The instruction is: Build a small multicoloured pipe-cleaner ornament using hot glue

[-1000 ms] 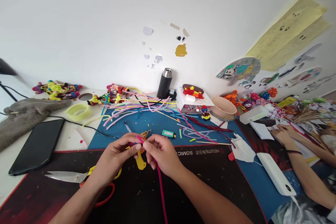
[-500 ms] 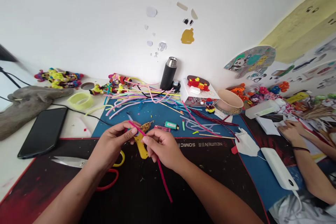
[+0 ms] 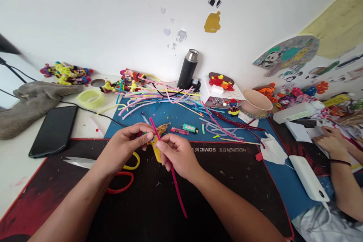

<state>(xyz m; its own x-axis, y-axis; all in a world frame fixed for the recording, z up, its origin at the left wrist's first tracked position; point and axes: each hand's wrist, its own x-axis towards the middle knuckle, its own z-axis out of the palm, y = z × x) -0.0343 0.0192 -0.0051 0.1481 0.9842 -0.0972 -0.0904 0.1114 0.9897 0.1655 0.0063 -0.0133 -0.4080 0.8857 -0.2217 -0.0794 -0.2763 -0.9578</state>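
My left hand (image 3: pixel 121 147) and my right hand (image 3: pixel 177 155) meet over the dark desk mat (image 3: pixel 227 181), both pinched on a magenta pipe cleaner (image 3: pixel 177 187). Its top end sticks up between my fingertips and its long tail trails down toward me below my right hand. A yellow glue gun (image 3: pixel 156 147) lies on the mat just behind my fingers, partly hidden by them.
Scissors (image 3: pixel 82 163) with yellow and red loops lie at the left, a black phone (image 3: pixel 53 130) beyond them. A heap of coloured pipe cleaners (image 3: pixel 159 100), a dark flask (image 3: pixel 187 69) and a bowl (image 3: pixel 256 103) stand behind. Another person's hand (image 3: pixel 330 141) works at the right near a white power bank (image 3: pixel 309 177).
The pipe cleaner's top end has risen between my fingers and its tail has swung right. The camera has tilted down, so everything sits lower and closer.
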